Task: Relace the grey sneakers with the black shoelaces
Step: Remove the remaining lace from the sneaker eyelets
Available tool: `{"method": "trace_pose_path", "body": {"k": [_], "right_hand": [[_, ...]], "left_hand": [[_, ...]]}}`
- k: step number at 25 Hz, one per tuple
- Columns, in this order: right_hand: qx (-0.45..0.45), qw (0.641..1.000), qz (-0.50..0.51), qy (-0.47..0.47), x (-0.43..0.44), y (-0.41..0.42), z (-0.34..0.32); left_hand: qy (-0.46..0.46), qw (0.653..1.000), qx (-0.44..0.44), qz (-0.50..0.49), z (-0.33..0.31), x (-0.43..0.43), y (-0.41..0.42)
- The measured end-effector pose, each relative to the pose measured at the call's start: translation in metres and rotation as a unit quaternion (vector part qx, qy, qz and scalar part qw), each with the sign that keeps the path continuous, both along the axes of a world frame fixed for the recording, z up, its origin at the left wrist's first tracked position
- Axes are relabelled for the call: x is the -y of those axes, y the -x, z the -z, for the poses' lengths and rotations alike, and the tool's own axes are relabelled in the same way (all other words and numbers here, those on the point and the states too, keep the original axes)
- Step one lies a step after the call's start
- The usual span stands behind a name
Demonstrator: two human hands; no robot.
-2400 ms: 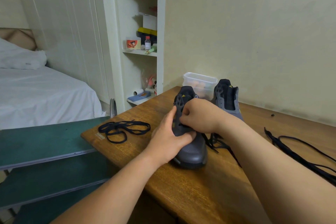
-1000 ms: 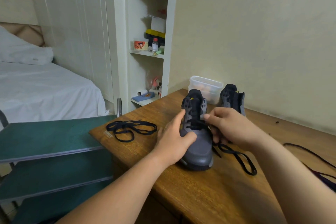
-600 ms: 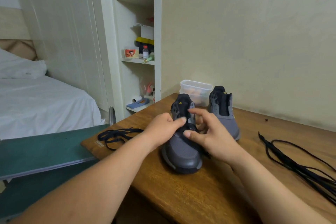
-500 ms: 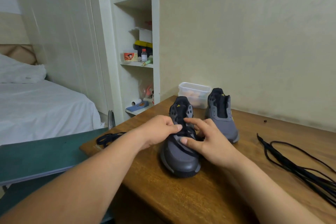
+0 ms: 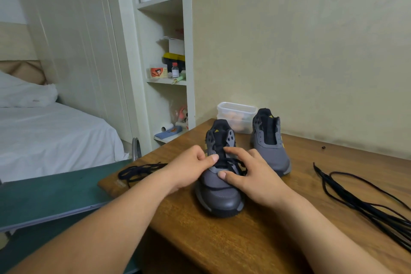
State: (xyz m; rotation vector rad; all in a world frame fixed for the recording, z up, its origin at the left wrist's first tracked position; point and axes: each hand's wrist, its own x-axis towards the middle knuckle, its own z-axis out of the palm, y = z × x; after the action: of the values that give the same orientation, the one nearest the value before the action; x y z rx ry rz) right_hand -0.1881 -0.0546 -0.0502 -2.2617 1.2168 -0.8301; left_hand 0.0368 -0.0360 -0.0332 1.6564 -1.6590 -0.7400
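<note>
Left hand (image 5: 189,168) has slid up the grey sneaker (image 5: 219,198), pinching its black shoelace (image 5: 233,162); right hand (image 5: 251,174) rests spread; toe points away from plastic container (image 5: 235,115).

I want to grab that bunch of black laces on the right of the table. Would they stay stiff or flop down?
Probably flop: the black laces lie in loose curves on the table, so they'd likely droop. They look thin, so probably very light. Strands overlap, so some might tangle and drag along.
</note>
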Motion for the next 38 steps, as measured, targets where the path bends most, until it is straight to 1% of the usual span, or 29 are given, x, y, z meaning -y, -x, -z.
{"method": "trace_pose_path", "body": {"k": [3,4,5,6,7,8,9,10,11,12,13,14,15,16,17,18,19,20,21,22,24,25,26,28,29,31,33,36,38], "right_hand": [[-0.015,1.0,0.003,0.021,-0.002,0.002,0.004],[-0.021,1.0,0.004,0.022,-0.002,0.002,0.005],[-0.025,1.0,0.005,0.017,-0.002,0.002,0.005],[-0.027,1.0,0.004,0.01,-0.002,0.001,0.004],[-0.027,1.0,0.004,0.004,-0.002,0.0,0.004],[-0.029,1.0,0.003,0.002,-0.002,0.0,0.005],[-0.034,0.999,0.002,0.002,-0.002,0.0,0.005],[-0.038,0.999,0.001,0.005,-0.002,0.0,0.005],[-0.041,0.999,0.001,0.007,-0.003,0.0,0.005],[-0.04,0.999,0.001,0.009,-0.004,-0.001,0.005],[-0.037,0.999,0.003,0.009,-0.004,-0.002,0.006],[-0.033,0.999,0.005,0.009,-0.005,-0.002,0.006],[-0.03,0.999,0.007,0.009,-0.005,-0.002,0.007],[-0.031,0.999,0.008,0.009,-0.005,-0.002,0.006],[-0.036,0.999,0.007,0.008,-0.006,-0.002,0.006],[-0.043,0.999,0.005,0.008,-0.007,-0.002,0.005],[-0.047,0.999,0.003,0.007,-0.007,-0.002,0.005],[-0.045,0.999,0.003,0.004,-0.007,-0.002,0.005],[-0.041,0.999,0.002,0.0,-0.008,-0.003,0.005],[-0.036,0.999,-0.001,-0.003,-0.008,-0.003,0.006],[-0.025,1.0,-0.005,-0.003,-0.009,-0.003,0.006],[-0.019,1.0,-0.004,0.004,-0.01,-0.003,0.005],[-0.006,1.0,0.003,0.018,-0.011,-0.003,0.004],[0.024,0.997,0.039,0.06,-0.01,-0.003,0.001],[0.025,0.995,0.057,0.081,-0.01,-0.004,-0.003],[-0.003,0.992,0.078,0.097,-0.008,-0.002,-0.009],[-0.04,0.995,0.074,0.057,-0.005,0.003,-0.014],[-0.05,0.997,0.061,-0.002,-0.003,0.009,-0.017],[0.016,0.996,0.083,0.009,-0.004,0.004,-0.016]], "left_hand": [[-0.016,0.997,-0.022,0.072,-0.008,0.002,-0.006],[-0.015,0.996,-0.056,0.074,-0.009,0.0,-0.009],[0.005,0.99,-0.132,0.058,-0.008,-0.001,-0.011],[0.031,0.963,-0.268,0.02,-0.008,-0.001,-0.016],[0.048,0.904,-0.423,-0.032,-0.007,0.0,-0.019],[0.057,0.855,-0.511,-0.068,-0.006,0.0,-0.021],[0.065,0.856,-0.505,-0.091,-0.002,0.001,-0.022],[0.068,0.904,-0.411,-0.095,-0.001,-0.001,-0.021],[0.062,0.956,-0.274,-0.08,0.0,-0.004,-0.017],[0.045,0.988,-0.14,-0.054,0.001,-0.006,-0.012],[0.025,0.999,-0.03,-0.029,-0.001,-0.006,-0.007],[0.011,0.999,0.04,0.001,-0.005,-0.004,-0.005],[0.003,0.997,0.064,0.031,-0.011,-0.003,-0.006],[0.007,0.998,0.035,0.049,-0.015,0.0,-0.009],[0.024,0.998,-0.054,0.038,-0.019,0.004,-0.014],[0.049,0.978,-0.204,-0.001,-0.021,0.009,-0.022],[0.067,0.924,-0.373,-0.051,-0.022,0.013,-0.029],[0.074,0.868,-0.485,-0.082,-0.02,0.015,-0.034],[0.074,0.851,-0.51,-0.1,-0.017,0.015,-0.036],[0.065,0.881,-0.456,-0.112,-0.014,0.013,-0.034],[0.025,0.968,-0.228,-0.103,-0.006,0.006,-0.026],[0.027,0.987,-0.124,-0.101,-0.004,0.002,-0.02],[0.056,0.992,-0.039,-0.104,-0.003,-0.002,-0.015],[0.132,0.985,0.062,-0.095,-0.001,-0.013,-0.007],[0.13,0.986,0.09,-0.061,-0.001,-0.018,-0.003],[0.059,0.991,0.118,0.028,-0.003,-0.027,0.001],[0.012,0.99,0.123,0.07,-0.013,-0.032,-0.003],[0.026,0.988,0.148,0.031,-0.028,-0.025,-0.007],[0.064,0.994,0.086,-0.004,-0.031,-0.017,-0.001]]}}
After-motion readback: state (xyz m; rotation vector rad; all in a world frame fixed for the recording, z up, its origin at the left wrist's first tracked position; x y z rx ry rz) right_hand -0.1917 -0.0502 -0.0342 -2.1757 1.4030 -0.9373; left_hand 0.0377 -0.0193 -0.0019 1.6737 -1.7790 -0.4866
